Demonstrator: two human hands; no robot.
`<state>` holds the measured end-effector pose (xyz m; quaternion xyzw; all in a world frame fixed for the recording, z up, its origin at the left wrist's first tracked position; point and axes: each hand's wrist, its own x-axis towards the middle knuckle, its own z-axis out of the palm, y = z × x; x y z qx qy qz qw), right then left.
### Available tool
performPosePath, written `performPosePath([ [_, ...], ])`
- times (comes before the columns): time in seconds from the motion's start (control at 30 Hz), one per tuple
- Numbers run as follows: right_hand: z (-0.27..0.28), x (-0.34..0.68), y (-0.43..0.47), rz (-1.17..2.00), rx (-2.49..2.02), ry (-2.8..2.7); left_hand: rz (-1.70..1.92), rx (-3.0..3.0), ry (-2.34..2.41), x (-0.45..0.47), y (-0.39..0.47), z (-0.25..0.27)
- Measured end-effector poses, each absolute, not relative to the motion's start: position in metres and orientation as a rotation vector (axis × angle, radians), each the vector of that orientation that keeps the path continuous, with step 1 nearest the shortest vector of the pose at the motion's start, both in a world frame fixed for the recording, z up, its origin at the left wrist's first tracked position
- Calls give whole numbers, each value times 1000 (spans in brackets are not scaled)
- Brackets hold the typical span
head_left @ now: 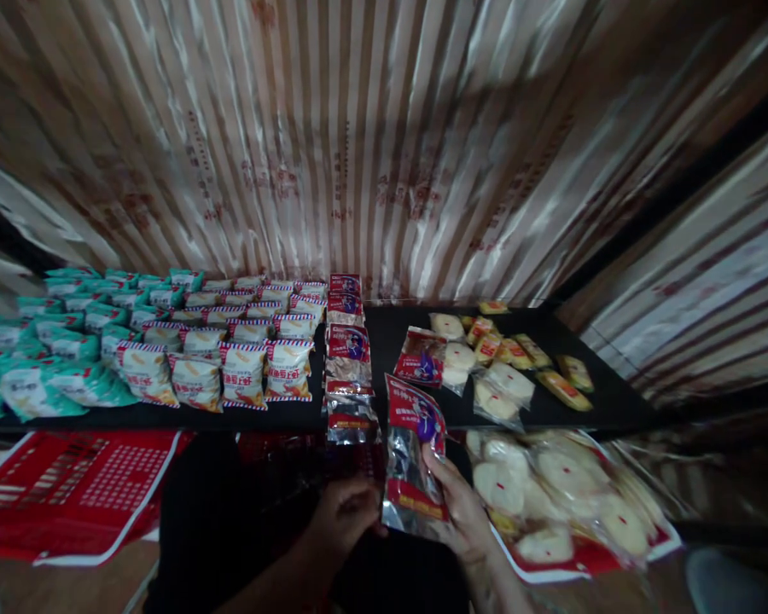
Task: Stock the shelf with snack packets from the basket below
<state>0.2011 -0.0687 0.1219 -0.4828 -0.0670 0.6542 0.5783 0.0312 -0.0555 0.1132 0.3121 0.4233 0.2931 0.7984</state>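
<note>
My right hand (pixel 464 503) grips a red and silver snack packet (pixel 415 439) by its right side, thumb on the front. The packet is held upright in front of the shelf's edge. Close by its lower left edge is my left hand (pixel 349 512), with curled fingers; the dim light hides what, if anything, is in them. Behind, similar red packets (pixel 347 345) stand in a column on the black shelf (pixel 384 320). One more red packet (pixel 421 356) lies to the right of that column, beside clear-wrapped pale round breads (pixel 459 356).
White shrimp-snack bags (pixel 243 373) and green bags (pixel 64 341) stand in rows at left. Small yellow packets (pixel 510 351) lie scattered at right. Below are a red plastic basket (pixel 121 486) and a red-and-white bag (pixel 659 541) of wrapped breads. A striped curtain (pixel 358 145) hangs behind.
</note>
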Motion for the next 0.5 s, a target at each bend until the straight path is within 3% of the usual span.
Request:
performPosePath([
  [0.23,133,194,-50,1423,-1313,-220,660,664,798,25,-40,139],
  [0.5,149,175,-25,1453,-1164,-425,752,752,1102,18,-21,133],
])
